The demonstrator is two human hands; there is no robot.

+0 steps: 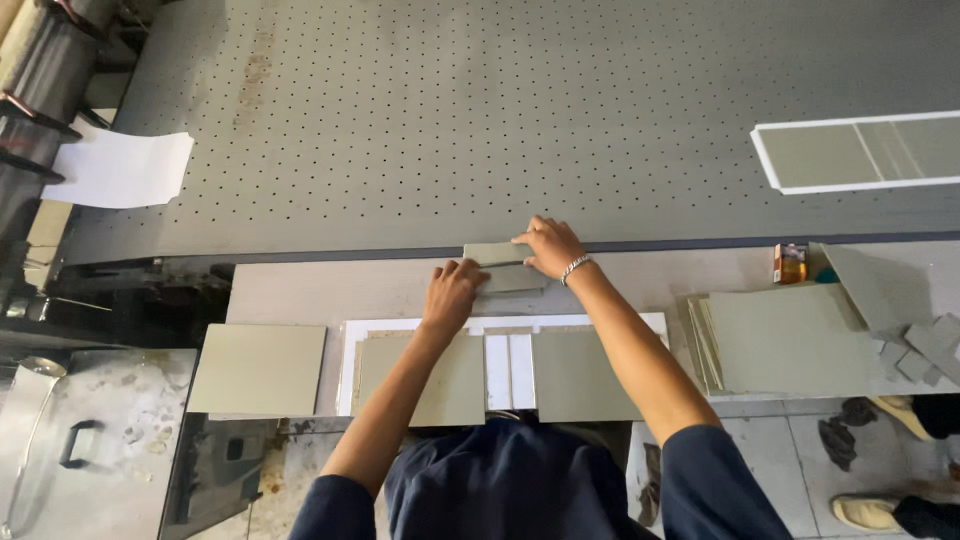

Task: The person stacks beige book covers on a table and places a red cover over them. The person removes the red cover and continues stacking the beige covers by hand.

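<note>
From the head camera, both hands meet on a small stack of grey-green cards (503, 266) lying on the pale bench (300, 290), at about 12 o'clock from the person's body, right against the edge of the big perforated table (450, 120). The left hand (452, 292) rests flat with fingers curled over the near left corner of the stack; the right hand (548, 246), a bead bracelet (575, 266) on its wrist, presses down on the far right corner. Neither hand lifts anything.

To square the stack well, I judge that the edges should be tapped flush with light, even pressure from both sides, since thin card bends easily.

The cards look like matte, stiff board with clean-cut straight edges. At 6 o'clock lies a white-framed sheet (505, 370) holding 2 large grey panels and 2 narrow white strips. A loose square card (258, 368) sits at 8 o'clock, a thicker pile of boards (780, 340) at 3 o'clock, with a small orange box (789, 263) behind it.
</note>
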